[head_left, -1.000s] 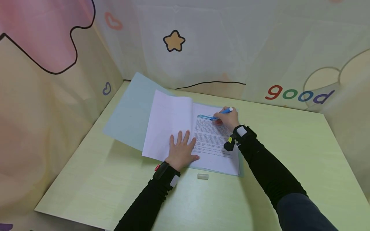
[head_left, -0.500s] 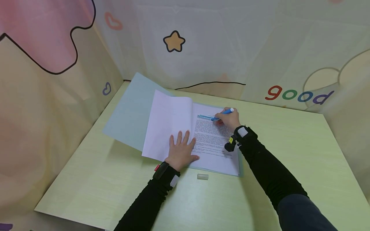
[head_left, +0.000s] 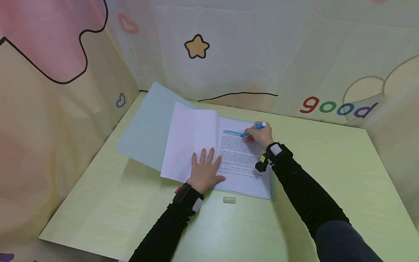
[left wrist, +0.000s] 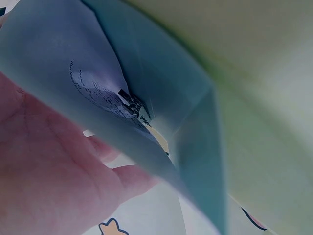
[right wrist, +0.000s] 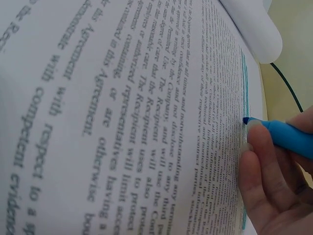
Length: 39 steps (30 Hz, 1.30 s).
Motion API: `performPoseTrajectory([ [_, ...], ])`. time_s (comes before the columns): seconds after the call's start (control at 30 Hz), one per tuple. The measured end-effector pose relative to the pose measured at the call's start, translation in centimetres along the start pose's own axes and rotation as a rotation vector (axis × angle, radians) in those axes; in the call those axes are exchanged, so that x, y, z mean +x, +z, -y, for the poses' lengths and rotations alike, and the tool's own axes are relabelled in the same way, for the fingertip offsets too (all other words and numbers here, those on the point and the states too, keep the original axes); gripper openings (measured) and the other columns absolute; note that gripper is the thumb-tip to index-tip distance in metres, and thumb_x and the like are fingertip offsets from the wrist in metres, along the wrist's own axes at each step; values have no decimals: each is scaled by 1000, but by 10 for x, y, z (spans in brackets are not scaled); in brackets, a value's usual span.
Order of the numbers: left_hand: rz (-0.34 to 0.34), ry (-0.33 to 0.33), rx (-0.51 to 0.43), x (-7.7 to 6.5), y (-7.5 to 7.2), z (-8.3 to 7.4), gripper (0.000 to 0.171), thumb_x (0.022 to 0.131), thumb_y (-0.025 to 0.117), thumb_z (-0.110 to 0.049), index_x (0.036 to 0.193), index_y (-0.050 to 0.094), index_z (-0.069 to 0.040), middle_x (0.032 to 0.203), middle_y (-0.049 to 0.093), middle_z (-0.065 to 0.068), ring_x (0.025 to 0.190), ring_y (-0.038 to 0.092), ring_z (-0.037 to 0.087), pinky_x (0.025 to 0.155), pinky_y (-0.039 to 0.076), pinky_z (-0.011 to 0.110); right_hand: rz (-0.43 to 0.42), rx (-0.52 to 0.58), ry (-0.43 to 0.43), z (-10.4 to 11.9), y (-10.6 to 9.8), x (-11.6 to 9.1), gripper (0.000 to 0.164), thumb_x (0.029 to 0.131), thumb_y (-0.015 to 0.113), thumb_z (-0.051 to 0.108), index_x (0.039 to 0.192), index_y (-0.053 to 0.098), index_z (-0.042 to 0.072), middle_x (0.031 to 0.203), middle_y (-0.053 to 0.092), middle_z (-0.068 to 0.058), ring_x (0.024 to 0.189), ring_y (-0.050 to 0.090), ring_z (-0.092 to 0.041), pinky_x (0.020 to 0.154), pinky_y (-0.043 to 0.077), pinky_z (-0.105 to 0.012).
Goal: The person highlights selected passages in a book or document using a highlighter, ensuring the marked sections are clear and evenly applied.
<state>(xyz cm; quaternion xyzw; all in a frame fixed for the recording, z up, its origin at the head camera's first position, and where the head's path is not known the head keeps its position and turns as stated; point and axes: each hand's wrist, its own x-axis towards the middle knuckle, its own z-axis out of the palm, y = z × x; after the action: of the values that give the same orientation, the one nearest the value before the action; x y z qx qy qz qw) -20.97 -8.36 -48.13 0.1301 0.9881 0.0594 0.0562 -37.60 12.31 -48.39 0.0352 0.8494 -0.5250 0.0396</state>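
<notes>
My right hand [head_left: 260, 134] pinches a blue highlighter [right wrist: 288, 136] between thumb and fingers. Its dark blue tip is right at the printed page [head_left: 240, 163], by the upper lines of text. Blue strokes [head_left: 231, 132] run along those lines, left of the tip. With fingers spread, my left hand [head_left: 205, 171] rests flat on the turned-over blank sheet [head_left: 191, 134], near the fold. Both sheets lie in an opened light blue folder [head_left: 144, 134]. In the left wrist view the palm [left wrist: 54, 171] is beside the lifted sheet edge, with the folder behind it.
A small pale grey cap-like piece [head_left: 229, 200] lies on the light wooden table [head_left: 327, 174], just below the folder's near edge. A printed curtain [head_left: 242, 47] hangs behind the table and along its left side.
My right hand and the highlighter have slid slightly to the right along the line of text, and the blue stroke trails behind. My left hand stays in place.
</notes>
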Motion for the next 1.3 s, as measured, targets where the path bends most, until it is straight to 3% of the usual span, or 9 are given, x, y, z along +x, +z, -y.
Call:
performPoseTrajectory([
  [0.77,0,0,2,0,0,0,73,83,56,-55,143,38,-18,154,25,16,138,15,39,109,17,63,-29,-45,-17,-1,-5,-2,23,78,70,17,72,54,2,87,73,-24,62,69,-24,51,56,-23],
  [1.3,-9,6,20,2,3,1,73,83,56,-55,143,37,-18,154,25,16,138,15,39,108,18,64,-20,-37,6,-2,-8,-2,23,79,70,16,74,53,1,95,71,-28,64,70,-25,51,56,-23],
])
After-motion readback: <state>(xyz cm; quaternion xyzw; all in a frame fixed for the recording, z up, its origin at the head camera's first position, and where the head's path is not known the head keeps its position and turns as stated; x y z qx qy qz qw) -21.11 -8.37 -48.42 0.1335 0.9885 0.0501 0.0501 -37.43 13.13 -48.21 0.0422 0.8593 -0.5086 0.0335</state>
